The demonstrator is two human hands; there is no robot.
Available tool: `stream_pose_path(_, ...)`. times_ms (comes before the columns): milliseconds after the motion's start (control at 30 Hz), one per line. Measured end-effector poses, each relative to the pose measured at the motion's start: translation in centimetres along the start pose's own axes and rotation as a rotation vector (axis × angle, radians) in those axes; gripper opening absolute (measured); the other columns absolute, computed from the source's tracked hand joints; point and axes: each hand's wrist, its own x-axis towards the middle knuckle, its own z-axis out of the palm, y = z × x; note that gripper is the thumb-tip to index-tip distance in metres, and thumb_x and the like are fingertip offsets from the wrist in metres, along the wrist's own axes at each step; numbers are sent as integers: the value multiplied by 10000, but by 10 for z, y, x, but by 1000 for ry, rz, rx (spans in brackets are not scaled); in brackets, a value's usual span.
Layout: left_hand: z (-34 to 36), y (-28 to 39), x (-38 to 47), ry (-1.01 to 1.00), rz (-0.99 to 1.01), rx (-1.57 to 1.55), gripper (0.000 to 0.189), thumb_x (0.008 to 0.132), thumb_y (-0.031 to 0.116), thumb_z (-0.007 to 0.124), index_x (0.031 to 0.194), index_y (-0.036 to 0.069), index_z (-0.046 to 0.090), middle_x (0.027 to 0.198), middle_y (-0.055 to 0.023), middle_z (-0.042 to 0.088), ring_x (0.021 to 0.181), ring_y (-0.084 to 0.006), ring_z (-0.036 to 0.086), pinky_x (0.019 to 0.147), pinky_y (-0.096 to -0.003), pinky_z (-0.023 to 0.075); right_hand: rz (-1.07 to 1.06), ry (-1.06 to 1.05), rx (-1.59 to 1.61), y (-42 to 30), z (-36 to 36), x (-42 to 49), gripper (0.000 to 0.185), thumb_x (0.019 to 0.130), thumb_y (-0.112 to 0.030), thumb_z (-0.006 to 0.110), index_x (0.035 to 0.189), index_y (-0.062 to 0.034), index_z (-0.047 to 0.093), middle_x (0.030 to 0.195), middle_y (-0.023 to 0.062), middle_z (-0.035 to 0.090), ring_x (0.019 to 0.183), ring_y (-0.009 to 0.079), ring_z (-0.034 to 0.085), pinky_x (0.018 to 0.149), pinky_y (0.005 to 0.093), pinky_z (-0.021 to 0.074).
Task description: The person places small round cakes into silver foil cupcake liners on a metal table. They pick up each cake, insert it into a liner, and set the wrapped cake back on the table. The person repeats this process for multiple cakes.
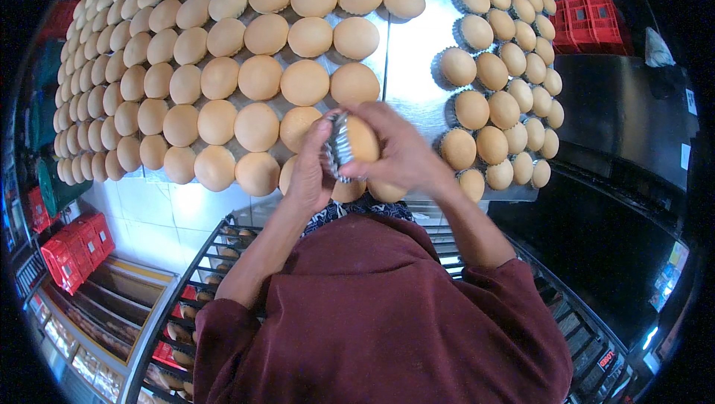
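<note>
Between my hands, above the near edge of the metal table (416,83), is a round golden bun (363,138) tilted on its side in a fluted metal mould (342,147). My left hand (313,164) holds the mould side. My right hand (396,147) wraps the bun side, thumb and fingers at the mould's rim. Rows of domed buns (260,77) cover the table to the left, several without a visible mould. To the right stand more buns (472,109) in fluted moulds, close together. My hands hide part of the nearest rows.
Black metal racks stand on both sides of my body; the left rack (192,270) holds buns. Red plastic crates are at the lower left (78,250) and upper right (589,24). A dark metal cabinet (609,108) stands right of the table.
</note>
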Motion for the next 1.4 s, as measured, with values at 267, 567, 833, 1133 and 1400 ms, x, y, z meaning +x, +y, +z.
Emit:
stream_pose_path(267,14,-1,0,-141,37,188,530,1009,294,666,1445,58,478,1302,-130,591,1231,-206,605,997,-367,557,79,124,261,-6,13,-12,827,763,-375,921,1440,-66,562,1332,174,583,1249,346,587,1075,442,476)
stream_pose_path(567,-9,6,19,-241,36,-113,592,1036,470,559,1455,60,486,1384,-157,584,1225,-343,641,958,-541,593,269,475,-91,62,-21,2,789,735,-406,919,1356,-19,624,1226,180,611,1109,323,631,945,436,541)
stream_pose_path(833,-20,36,-4,-408,-37,-387,820,972,672,528,1508,57,450,1492,-247,499,1274,-517,581,943,-689,562,374,367,-556,81,-35,33,730,916,-520,749,1414,-10,596,1280,260,660,1222,442,606,1049,497,492)
stream_pose_path(1133,-9,32,-13,-333,-78,-64,830,1002,650,426,1532,10,431,1460,-218,565,1263,-376,631,938,-652,579,-92,163,-366,-13,2,34,790,768,-213,875,1467,-85,531,1436,212,561,1306,401,567,1102,466,472)
stream_pose_path(1400,0,33,-22,-81,64,155,746,1007,600,462,1456,7,521,1340,-176,657,1179,-333,675,959,-546,595,-61,118,-268,-25,28,14,930,691,-301,913,1473,-24,493,1443,219,550,1326,422,533,1128,496,429)
